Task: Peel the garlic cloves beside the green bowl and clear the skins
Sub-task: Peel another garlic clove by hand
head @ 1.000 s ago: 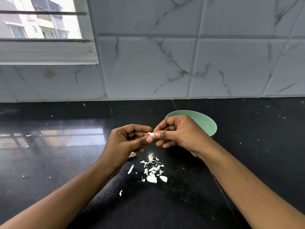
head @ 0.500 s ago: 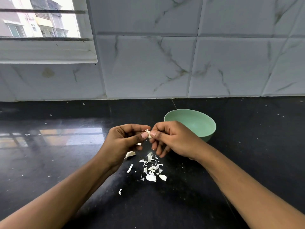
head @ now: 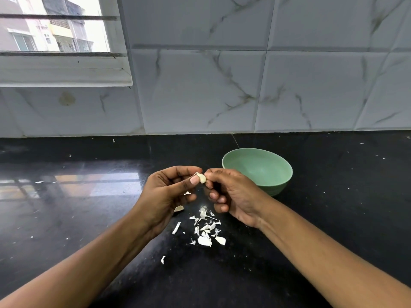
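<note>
A small pale garlic clove [head: 202,178] is held in the air between both hands, just left of the green bowl [head: 258,172]. My left hand [head: 165,195] pinches it between thumb and curled fingers. My right hand [head: 231,196] pinches its other end with thumb and forefinger, the remaining fingers curled below. Under the hands, a scatter of white garlic skins [head: 205,230] lies on the black countertop [head: 89,218]. The bowl's inside looks bare.
A marble-tiled wall [head: 222,85] rises behind the counter, with a window sill [head: 64,72] at the upper left. One stray skin flake [head: 163,259] lies nearer to me. Tiny white specks dot the counter.
Both hands have drifted slightly left and down off the bowl's rim, so the whole bowl shows. The clove has turned between the fingertips and shows more bare surface.
</note>
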